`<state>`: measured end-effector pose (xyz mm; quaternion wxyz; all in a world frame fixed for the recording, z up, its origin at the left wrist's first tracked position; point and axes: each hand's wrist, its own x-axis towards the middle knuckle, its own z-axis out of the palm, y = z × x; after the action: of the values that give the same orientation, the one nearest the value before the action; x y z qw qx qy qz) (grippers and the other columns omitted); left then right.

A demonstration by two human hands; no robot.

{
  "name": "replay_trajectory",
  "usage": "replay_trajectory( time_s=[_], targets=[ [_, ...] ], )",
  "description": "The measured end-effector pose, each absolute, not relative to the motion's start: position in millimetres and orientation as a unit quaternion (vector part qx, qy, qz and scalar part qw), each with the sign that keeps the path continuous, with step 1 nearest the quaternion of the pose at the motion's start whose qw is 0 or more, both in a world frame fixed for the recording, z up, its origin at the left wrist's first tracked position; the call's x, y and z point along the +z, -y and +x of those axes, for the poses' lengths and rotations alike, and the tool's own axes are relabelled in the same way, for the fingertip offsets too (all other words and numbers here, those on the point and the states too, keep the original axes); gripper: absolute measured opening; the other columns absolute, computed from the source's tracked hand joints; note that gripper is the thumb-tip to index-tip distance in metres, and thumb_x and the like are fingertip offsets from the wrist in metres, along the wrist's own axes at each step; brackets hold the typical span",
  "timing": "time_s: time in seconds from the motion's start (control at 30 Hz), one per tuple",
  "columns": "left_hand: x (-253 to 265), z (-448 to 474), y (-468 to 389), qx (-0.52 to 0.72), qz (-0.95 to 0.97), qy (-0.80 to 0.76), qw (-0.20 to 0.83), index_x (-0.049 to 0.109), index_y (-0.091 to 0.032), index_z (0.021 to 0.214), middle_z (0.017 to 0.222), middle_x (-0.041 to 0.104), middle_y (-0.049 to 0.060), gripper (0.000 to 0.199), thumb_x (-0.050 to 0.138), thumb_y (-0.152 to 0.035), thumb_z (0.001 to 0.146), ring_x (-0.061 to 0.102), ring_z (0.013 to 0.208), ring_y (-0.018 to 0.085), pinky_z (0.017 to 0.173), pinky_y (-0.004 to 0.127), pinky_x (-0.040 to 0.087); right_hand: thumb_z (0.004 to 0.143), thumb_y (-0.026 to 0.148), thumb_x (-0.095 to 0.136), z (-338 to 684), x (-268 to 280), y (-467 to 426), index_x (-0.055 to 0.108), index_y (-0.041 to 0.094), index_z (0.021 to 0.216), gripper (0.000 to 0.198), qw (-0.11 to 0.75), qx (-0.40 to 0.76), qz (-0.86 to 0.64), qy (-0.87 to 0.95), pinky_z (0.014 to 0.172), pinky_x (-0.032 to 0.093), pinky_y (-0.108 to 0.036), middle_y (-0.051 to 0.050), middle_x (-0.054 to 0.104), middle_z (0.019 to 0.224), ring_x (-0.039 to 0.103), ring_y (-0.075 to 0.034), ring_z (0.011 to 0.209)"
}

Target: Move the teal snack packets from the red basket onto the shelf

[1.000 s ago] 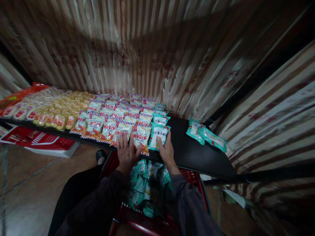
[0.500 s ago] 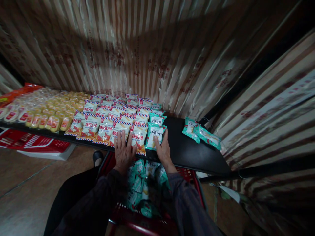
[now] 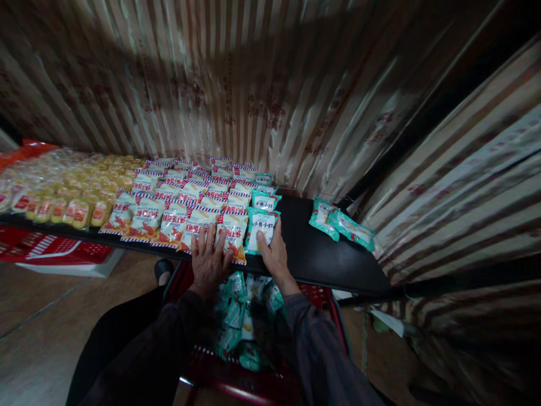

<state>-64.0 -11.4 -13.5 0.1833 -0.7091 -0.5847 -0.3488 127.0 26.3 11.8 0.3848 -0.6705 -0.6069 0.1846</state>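
My left hand (image 3: 208,260) lies with fingers spread against the front row of white snack bags (image 3: 146,214) with red print and striped edges. It touches the lower part of two of them and does not close round either. My right hand (image 3: 274,254) grips the front green snack bag (image 3: 261,226) by its lower right side, thumb on the face and fingers along the edge. This bag leans at the front of a short column of green bags, right beside the white ones. Below the shelf, a red basket (image 3: 236,386) holds several more green bags (image 3: 235,313), partly shadowed.
Two green bags (image 3: 353,228) lie loosely on the right part of the black shelf (image 3: 333,260). Packed yellow cakes (image 3: 78,213) stand in rows at the left. A striped curtain (image 3: 236,101) hangs behind. Another red basket (image 3: 80,252) is under the left end.
The view has shifted slightly, so the shelf and bags sit a little further left. Both hands keep nearly the same places on the bags, the right one still at the green bag.
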Motion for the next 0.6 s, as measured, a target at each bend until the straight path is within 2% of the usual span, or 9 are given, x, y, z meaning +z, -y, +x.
replay_trajectory(
  time_s=[0.23, 0.47, 0.6],
  targets=[
    [-11.6, -66.4, 12.3, -0.362, -0.714, 0.569, 0.189, 0.043, -0.017, 0.143, 0.155, 0.027, 0.017, 0.061, 0.057, -0.041, 0.088, 0.016, 0.146, 0.034, 0.117, 0.056, 0.017, 0.085, 0.066, 0.039, 129.0, 10.7, -27.7, 0.012, 0.012, 0.153, 0.091, 0.413, 0.207, -0.666, 0.585, 0.106, 0.036, -0.050, -0.020, 0.041, 0.148, 0.045, -0.034, 0.132],
    [-11.4, -66.6, 15.1, -0.359, -0.718, 0.568, 0.183, 0.041, -0.016, 0.144, 0.155, 0.027, 0.017, 0.062, 0.057, -0.040, 0.088, 0.017, 0.146, 0.035, 0.117, 0.057, 0.019, 0.087, 0.063, 0.038, 129.3, 13.0, -24.9, 0.015, 0.016, 0.153, 0.085, 0.417, 0.214, -0.658, 0.589, 0.105, 0.038, -0.048, -0.016, 0.049, 0.143, 0.048, -0.032, 0.129],
    [-12.7, -66.1, 14.4, -0.357, -0.722, 0.560, 0.192, 0.041, -0.015, 0.143, 0.154, 0.029, 0.018, 0.062, 0.057, -0.038, 0.088, 0.017, 0.146, 0.034, 0.116, 0.057, 0.020, 0.088, 0.062, 0.039, 129.9, 12.6, -25.6, 0.018, 0.016, 0.153, 0.082, 0.428, 0.213, -0.648, 0.593, 0.108, 0.036, -0.048, -0.016, 0.044, 0.147, 0.043, -0.031, 0.135]
  ],
)
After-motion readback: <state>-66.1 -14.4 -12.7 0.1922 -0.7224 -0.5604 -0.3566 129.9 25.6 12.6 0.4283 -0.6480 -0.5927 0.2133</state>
